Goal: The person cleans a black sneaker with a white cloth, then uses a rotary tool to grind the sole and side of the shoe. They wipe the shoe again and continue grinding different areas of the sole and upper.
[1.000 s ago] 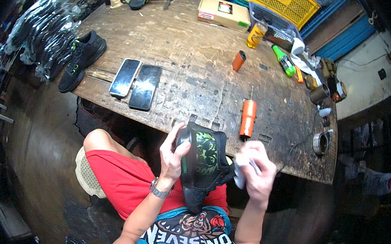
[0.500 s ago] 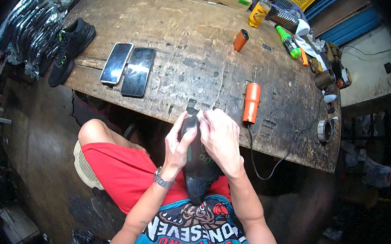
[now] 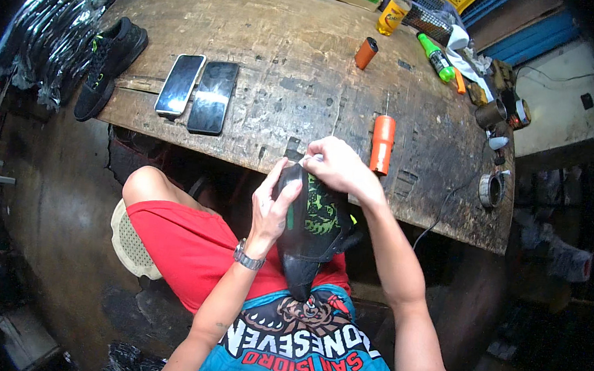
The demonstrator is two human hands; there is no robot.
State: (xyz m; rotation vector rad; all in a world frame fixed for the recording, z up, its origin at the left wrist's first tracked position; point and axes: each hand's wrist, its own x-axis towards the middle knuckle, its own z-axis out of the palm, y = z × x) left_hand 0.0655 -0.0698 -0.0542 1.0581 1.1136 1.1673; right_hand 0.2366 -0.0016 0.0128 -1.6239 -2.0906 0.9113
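Note:
A black shoe with a green pattern lies lengthwise over my lap, its toe against my shirt and its other end by the table edge. My left hand, with a metal watch at the wrist, grips the far end from the left side, thumb on top. At that same end my right hand has its fingers curled in a pinch. A tiny pale bit shows at its fingertips, too small to name. Beyond them on the table lies an orange-handled tool with a thin metal rod and a black cord.
Two phones lie side by side on the worn wooden table. Another black shoe rests at the left edge. Farther back are an orange-brown object, a yellow bottle and a green bottle. A tape roll sits at right.
My right hand has lifted off the shoe's side and moved up to its far end, uncovering the green pattern. My left hand keeps its grip on the shoe.

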